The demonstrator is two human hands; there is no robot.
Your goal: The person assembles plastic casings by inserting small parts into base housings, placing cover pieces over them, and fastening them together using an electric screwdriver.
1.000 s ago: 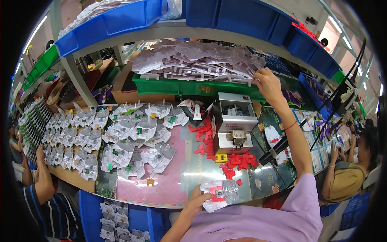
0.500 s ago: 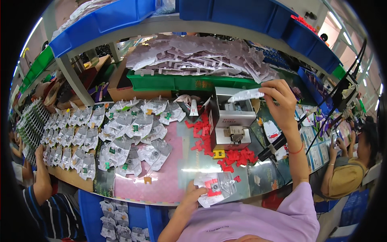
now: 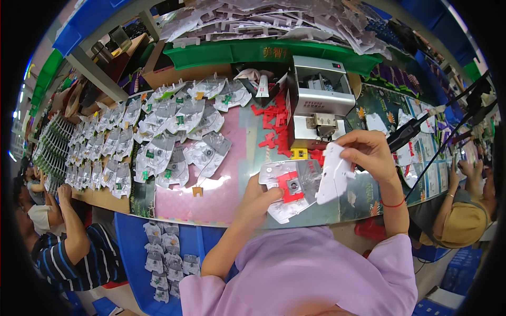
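Workbench (image 3: 221, 205) with a pink mat, under a shelf carrying a green tray (image 3: 263, 51) heaped with clear blister shells. A small grey press (image 3: 320, 100) stands at the back of the bench; it serves as the landmark.

Left of the press: rows of packed blister packs (image 3: 158, 142) covering the bench. Just left of and in front of the press: loose red parts (image 3: 274, 126). A yellow block (image 3: 299, 153) sits at the foot of the press.

In front of the press, near the bench edge: the left hand (image 3: 258, 200) pinches a blister (image 3: 290, 187) holding a red insert, fingers closed on its near-left edge. Just right of it, the right hand (image 3: 369, 152) grips a white card (image 3: 331, 174), fingers curled over its top edge, card tilted and touching the blister's right side.

Far left of the press: another person in a striped shirt (image 3: 79, 258). Far right: a person in yellow (image 3: 464, 221).
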